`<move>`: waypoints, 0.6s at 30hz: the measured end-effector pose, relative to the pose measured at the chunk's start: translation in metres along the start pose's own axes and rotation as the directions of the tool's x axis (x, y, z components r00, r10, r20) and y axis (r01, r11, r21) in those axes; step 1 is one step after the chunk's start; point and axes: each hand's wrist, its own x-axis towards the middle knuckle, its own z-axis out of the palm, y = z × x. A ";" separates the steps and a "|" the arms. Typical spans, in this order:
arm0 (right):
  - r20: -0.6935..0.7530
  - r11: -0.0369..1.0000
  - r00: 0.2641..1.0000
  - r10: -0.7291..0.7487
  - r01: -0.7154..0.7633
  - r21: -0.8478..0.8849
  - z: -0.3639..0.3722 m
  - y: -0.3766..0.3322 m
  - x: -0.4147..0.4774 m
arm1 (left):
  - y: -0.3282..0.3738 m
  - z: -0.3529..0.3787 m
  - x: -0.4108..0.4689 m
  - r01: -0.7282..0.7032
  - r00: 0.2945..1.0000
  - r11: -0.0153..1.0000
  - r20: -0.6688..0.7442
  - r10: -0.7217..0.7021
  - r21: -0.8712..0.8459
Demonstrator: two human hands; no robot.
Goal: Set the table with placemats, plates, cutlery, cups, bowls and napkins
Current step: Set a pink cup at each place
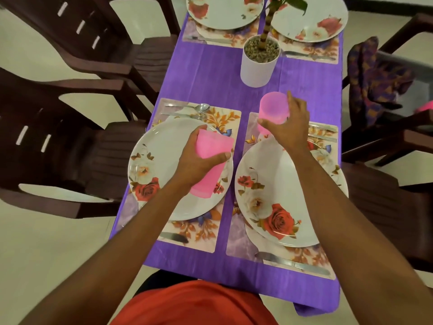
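Though apart, hands (199, 161) (290, 127) round pink cups (215, 144) (273, 106)

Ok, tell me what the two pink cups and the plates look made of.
Left cup and right cup: likely plastic, matte, since the pink walls look translucent. Plates: glossy white with printed roses, probably glazed ceramic or melamine.

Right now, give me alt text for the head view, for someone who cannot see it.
The left hand holds a pink cup over the near-left plate, while the right hand holds a second pink cup at the far corner of the near-right placemat. Two more plates lie beyond a white plant pot on the purple tablecloth.
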 end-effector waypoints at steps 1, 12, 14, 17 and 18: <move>0.003 1.000 1.000 0.012 -0.012 0.006 -0.002 -0.001 -0.003 | -0.001 -0.001 0.001 -0.004 1.000 1.000 0.008 0.004 -0.002; 0.129 0.811 0.960 0.250 -0.281 0.514 0.028 -0.096 -0.114 | -0.014 -0.032 0.024 -0.102 0.980 0.992 0.176 0.089 0.068; 0.292 0.749 0.922 0.253 -0.378 0.544 0.045 -0.119 -0.123 | -0.017 -0.045 0.031 -0.164 0.958 0.980 0.255 0.131 0.115; 0.344 0.703 0.894 0.289 -0.442 0.558 0.067 -0.145 -0.127 | -0.022 -0.069 0.044 -0.236 0.915 0.962 0.366 0.171 0.139; 0.338 0.691 0.891 0.304 -0.450 0.565 0.072 -0.151 -0.126 | -0.023 -0.078 0.048 -0.252 0.905 0.956 0.386 0.179 0.148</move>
